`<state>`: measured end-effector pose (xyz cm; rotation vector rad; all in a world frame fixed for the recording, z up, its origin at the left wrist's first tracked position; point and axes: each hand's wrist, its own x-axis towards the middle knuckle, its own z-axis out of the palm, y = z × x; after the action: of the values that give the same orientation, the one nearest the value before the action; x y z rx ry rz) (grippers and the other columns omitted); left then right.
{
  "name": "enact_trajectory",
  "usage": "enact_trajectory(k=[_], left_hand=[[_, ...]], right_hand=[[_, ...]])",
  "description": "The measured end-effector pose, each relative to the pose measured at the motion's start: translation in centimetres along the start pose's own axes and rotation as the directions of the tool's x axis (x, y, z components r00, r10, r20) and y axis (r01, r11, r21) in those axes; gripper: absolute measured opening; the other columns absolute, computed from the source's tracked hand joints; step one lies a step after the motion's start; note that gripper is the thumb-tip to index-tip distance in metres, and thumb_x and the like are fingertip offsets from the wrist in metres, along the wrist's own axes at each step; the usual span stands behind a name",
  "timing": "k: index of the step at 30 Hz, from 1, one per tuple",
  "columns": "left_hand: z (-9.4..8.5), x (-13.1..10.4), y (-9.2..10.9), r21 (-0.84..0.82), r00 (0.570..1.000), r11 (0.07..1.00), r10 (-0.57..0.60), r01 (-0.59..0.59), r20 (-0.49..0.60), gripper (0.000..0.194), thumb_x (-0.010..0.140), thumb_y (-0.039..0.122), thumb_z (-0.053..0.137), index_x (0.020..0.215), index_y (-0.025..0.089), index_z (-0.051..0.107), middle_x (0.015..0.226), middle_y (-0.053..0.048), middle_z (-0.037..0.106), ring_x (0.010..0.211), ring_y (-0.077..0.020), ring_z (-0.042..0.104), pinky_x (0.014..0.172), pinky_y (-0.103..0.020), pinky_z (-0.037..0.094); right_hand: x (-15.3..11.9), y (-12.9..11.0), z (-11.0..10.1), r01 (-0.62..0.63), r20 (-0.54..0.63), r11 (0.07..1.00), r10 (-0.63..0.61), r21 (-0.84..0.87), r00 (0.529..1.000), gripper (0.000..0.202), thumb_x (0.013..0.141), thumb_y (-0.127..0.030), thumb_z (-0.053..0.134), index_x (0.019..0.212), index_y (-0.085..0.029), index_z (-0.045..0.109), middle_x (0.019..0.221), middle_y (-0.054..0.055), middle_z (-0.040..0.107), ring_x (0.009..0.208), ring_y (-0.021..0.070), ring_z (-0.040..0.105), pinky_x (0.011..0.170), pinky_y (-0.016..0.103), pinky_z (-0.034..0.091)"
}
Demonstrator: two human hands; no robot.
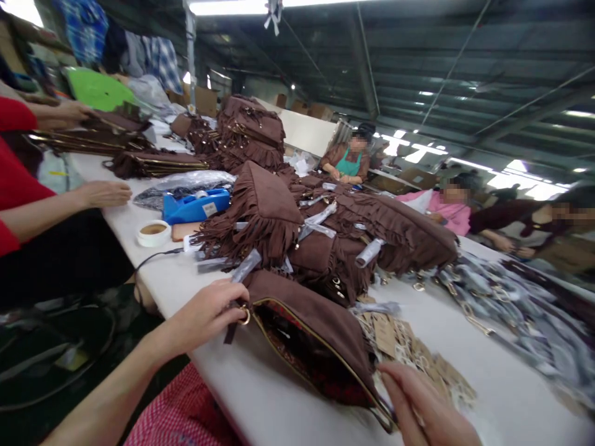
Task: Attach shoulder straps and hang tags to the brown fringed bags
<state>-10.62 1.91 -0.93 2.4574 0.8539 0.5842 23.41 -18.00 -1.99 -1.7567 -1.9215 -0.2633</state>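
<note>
A brown handbag [320, 313] lies on the white table before me, its gold zipper undone and the patterned lining showing. My left hand [204, 313] is closed on the bag's left end, beside a gold ring [243, 314] and a short brown strap. At the opposite end, my right hand [425, 406] pinches the bag's corner near the zipper's end; part of its grip is hidden. Just beyond the bag, several brown fringed bags [274, 204] are heaped up, with plastic-wrapped pieces among them.
Cardboard tags [395, 337] lie right of the bag, and wrapped straps with metal clips [502, 303] spread further right. A blue tape dispenser [195, 205] and a tape roll [154, 233] sit at left. A person in red [23, 179] works at left; other people sit across the table.
</note>
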Motion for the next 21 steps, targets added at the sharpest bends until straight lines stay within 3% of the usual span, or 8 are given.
enact_trajectory(k=[2,4,7,10,12,14,17,21], left_hand=[[-0.6,0.4,-0.9,0.057,0.997,0.997,0.057,-0.06,0.061,0.016,0.093,0.027,0.048,0.095,0.02,0.062,0.094,-0.003,0.067,0.091,-0.0211,0.059,0.089,-0.035,0.041],[-0.7,0.8,-2.0,0.138,0.989,0.985,0.088,-0.104,0.118,0.015,0.09,0.024,0.05,0.094,0.022,0.065,0.092,-0.002,0.068,0.091,-0.022,0.061,0.097,-0.041,0.039],[0.1,0.5,-3.6,0.251,0.987,0.963,0.054,-0.092,0.154,0.024,0.085,0.015,0.047,0.096,0.024,0.067,0.092,-0.003,0.069,0.092,-0.0235,0.062,0.108,-0.054,0.03],[1.4,-0.2,-3.1,0.301,0.995,0.952,0.021,-0.05,0.099,0.041,0.082,0.007,0.039,0.107,0.024,0.066,0.108,-0.006,0.068,0.104,-0.0253,0.062,0.111,-0.06,0.025],[2.2,-0.1,-0.9,0.272,0.998,0.96,0.061,-0.061,0.008,0.045,0.083,0.006,0.034,0.112,0.022,0.064,0.12,-0.008,0.064,0.113,-0.0259,0.058,0.109,-0.052,0.034],[3.2,0.4,2.7,0.172,0.989,0.977,0.137,-0.126,-0.054,0.042,0.087,0.006,0.033,0.112,0.02,0.063,0.125,-0.009,0.06,0.116,-0.0236,0.055,0.104,-0.039,0.042],[5.2,1.5,9.0,-0.1,0.949,0.954,0.294,-0.283,0.112,0.04,0.088,0.005,0.036,0.112,0.023,0.062,0.124,-0.005,0.06,0.11,-0.0175,0.057,0.097,-0.026,0.046],[8.5,2.8,14.4,-0.331,0.907,0.923,0.298,-0.195,0.296,0.038,0.084,0.004,0.043,0.113,0.022,0.06,0.111,-0.005,0.062,0.103,-0.0189,0.06,0.094,-0.028,0.047]], right_hand=[[-0.8,2.0,-1.4,-0.218,0.116,0.976,0.216,0.009,0.969,0.025,0.095,-0.04,0.047,0.1,-0.028,0.069,0.093,0.002,0.077,0.081,0.0185,0.075,0.069,0.022,0.059],[-1.9,2.9,-2.0,-0.38,0.234,0.925,0.364,0.023,0.901,0.033,0.096,-0.043,0.042,0.102,-0.026,0.07,0.099,0.005,0.077,0.089,0.0206,0.074,0.077,0.027,0.06],[-3.6,2.9,-1.3,-0.45,0.4,0.89,0.386,0.076,0.831,0.041,0.093,-0.043,0.045,0.122,-0.022,0.066,0.126,0.009,0.068,0.117,0.0247,0.064,0.099,0.036,0.053],[-4.7,2.2,-0.3,-0.479,0.515,0.873,0.369,0.093,0.774,0.052,0.086,-0.036,0.056,0.135,-0.021,0.058,0.141,0.01,0.057,0.129,0.0276,0.054,0.108,0.041,0.044],[-4.7,1.8,-0.1,-0.531,0.534,0.839,0.396,0.121,0.747,0.054,0.082,-0.028,0.058,0.135,-0.022,0.057,0.133,0.009,0.063,0.118,0.0266,0.061,0.102,0.039,0.048],[-4.3,1.5,-0.5,-0.59,0.547,0.785,0.415,0.188,0.727,0.05,0.079,-0.022,0.056,0.128,-0.021,0.061,0.11,0.007,0.072,0.095,0.0227,0.068,0.086,0.034,0.054],[-3.7,1.1,-1.4,-0.665,0.556,0.667,0.43,0.335,0.711,0.032,0.076,-0.022,0.061,0.107,-0.02,0.069,0.083,0.002,0.071,0.076,0.0189,0.066,0.069,0.027,0.052],[-4.1,0.6,-1.9,-0.662,0.482,0.519,0.454,0.541,0.75,0.019,0.077,-0.028,0.069,0.095,-0.021,0.068,0.087,0.002,0.071,0.08,0.0184,0.067,0.073,0.026,0.053]])
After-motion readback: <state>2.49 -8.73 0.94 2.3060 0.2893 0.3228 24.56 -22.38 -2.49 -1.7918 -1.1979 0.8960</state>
